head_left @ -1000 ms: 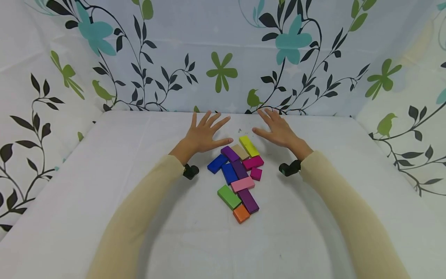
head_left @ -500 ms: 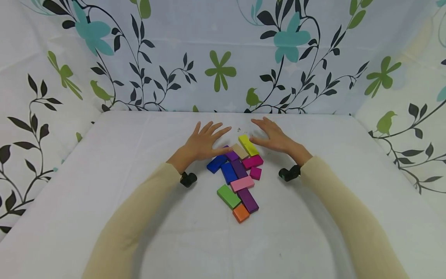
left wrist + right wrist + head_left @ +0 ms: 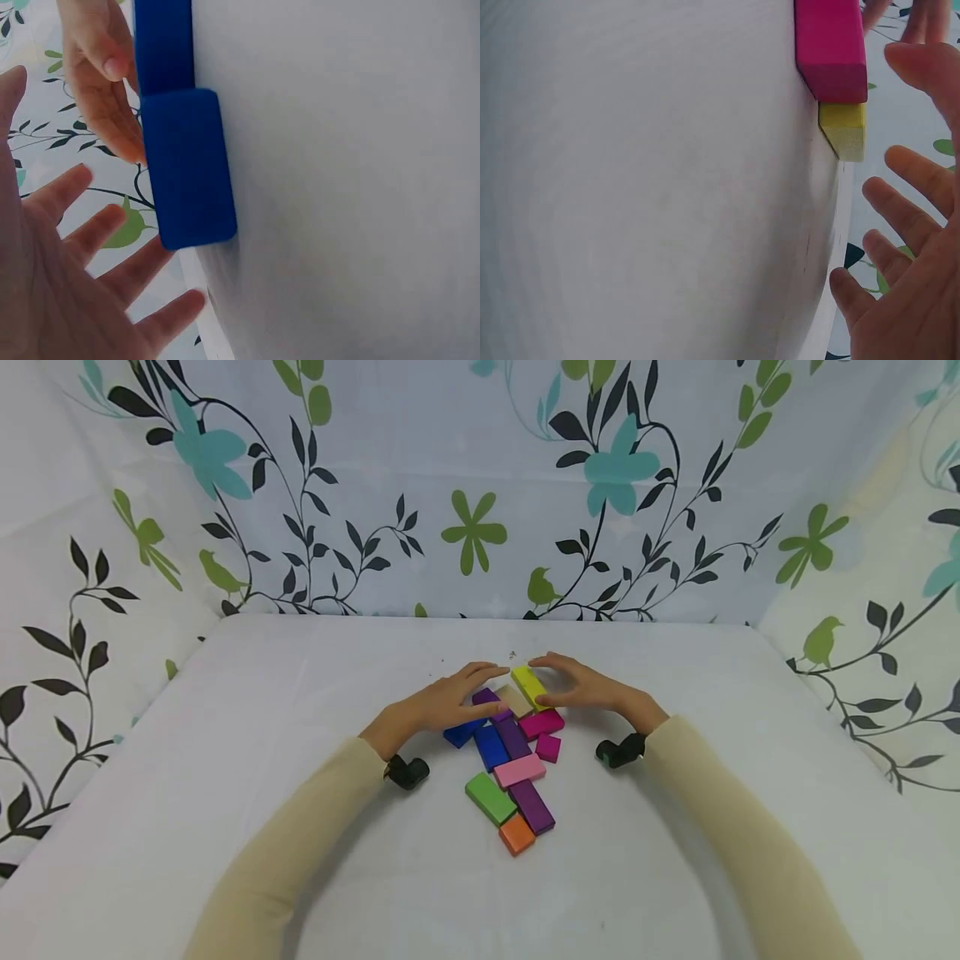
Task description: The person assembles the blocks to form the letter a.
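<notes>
Several coloured wooden blocks lie flat in a loose cluster. My left hand (image 3: 442, 703), fingers loosely bent, hovers over the cluster's upper left, partly covering a blue block (image 3: 460, 734) and a purple block (image 3: 487, 697). In the left wrist view, that blue block (image 3: 187, 169) stands apart from the fingers. My right hand (image 3: 592, 687) is at the upper right, thumb and fingers spread about the yellow block (image 3: 528, 685); contact is unclear in the head view. The right wrist view has a gap between these fingers (image 3: 900, 206) and the yellow block (image 3: 843, 129), beyond a magenta block (image 3: 831, 49).
Lower in the cluster are a pink block (image 3: 520, 771), a green block (image 3: 490, 798), a dark purple block (image 3: 532, 807) and an orange block (image 3: 517, 835). They rest on a white table (image 3: 420, 893). A leaf-patterned cloth (image 3: 390, 460) hangs behind the table's far edge.
Both hands have come down and nearer the blocks, their fingers less spread than before. The blocks keep their arrangement; the head view has tilted slightly.
</notes>
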A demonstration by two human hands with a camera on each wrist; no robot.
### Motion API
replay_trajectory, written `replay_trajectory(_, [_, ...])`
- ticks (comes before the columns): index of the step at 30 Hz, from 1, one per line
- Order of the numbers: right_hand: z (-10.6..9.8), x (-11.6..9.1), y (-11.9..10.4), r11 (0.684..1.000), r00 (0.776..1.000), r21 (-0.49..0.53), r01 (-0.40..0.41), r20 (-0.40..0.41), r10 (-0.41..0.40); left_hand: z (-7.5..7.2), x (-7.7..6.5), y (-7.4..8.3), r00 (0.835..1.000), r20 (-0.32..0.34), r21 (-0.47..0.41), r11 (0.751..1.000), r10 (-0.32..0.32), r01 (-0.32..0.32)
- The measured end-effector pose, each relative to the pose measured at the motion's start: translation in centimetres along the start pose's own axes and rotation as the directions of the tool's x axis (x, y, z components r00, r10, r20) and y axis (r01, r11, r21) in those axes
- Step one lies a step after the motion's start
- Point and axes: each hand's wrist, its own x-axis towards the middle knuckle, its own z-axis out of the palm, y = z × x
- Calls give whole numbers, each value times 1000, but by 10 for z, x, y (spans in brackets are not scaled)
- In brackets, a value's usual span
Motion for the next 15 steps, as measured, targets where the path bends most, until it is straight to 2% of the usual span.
replay_trajectory(2, [1, 0, 1, 1000, 1000, 0, 22, 15, -22, 2, -3, -2, 999, 37, -63, 998, 5, -2])
replay_trajectory(5, [2, -1, 2, 999, 999, 14, 36, 38, -36, 5, -6, -5, 998, 65, -95, 995, 25, -19])
replay_trajectory(15, [-1, -1, 3, 997, 996, 5, 83, 38, -83, 13, -6, -15, 997, 3, -80, 993, 84, -83])
